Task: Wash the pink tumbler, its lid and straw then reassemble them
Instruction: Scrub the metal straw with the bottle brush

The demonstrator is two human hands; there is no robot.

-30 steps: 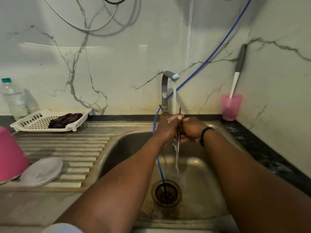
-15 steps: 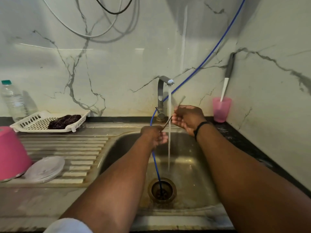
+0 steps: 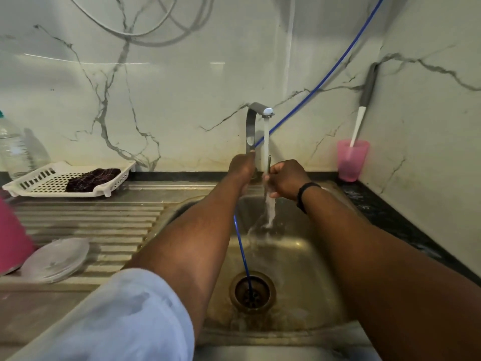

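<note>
Nearest you, your rolled pale sleeve [image 3: 135,316] covers the left upper arm, and both forearms reach out over the steel sink [image 3: 299,259], whose drain [image 3: 252,290] takes in a thin blue hose [image 3: 240,246]. To your left on the ribbed draining board [image 3: 86,220] the pink tumbler [image 3: 11,238] stands mouth down at the frame's edge, and its clear lid [image 3: 56,259] lies flat just beside it, touching or nearly touching its rim. Further out, your right hand [image 3: 287,178], a black band [image 3: 304,195] on its wrist, has its fingers curled round the straw [image 3: 269,165]; you hold the straw upright, its top end poking above your fist and its shaft right alongside the stream of water [image 3: 267,152] falling from the tap [image 3: 253,126]. Your left hand [image 3: 242,169] is at the foot of the tap, beside its upright stem; its fingers face away from you, so you cannot tell how far they are closed or whether they grip anything there. Beyond the draining board a white slotted tray [image 3: 104,187] carries a dark cloth [image 3: 91,175], with a clear plastic bottle [image 3: 13,149] behind it against the marbled wall [image 3: 182,87]. At the far right corner of the counter a small pink cup [image 3: 352,160] holds a white and grey brush handle [image 3: 363,113] leaning on the wall.
</note>
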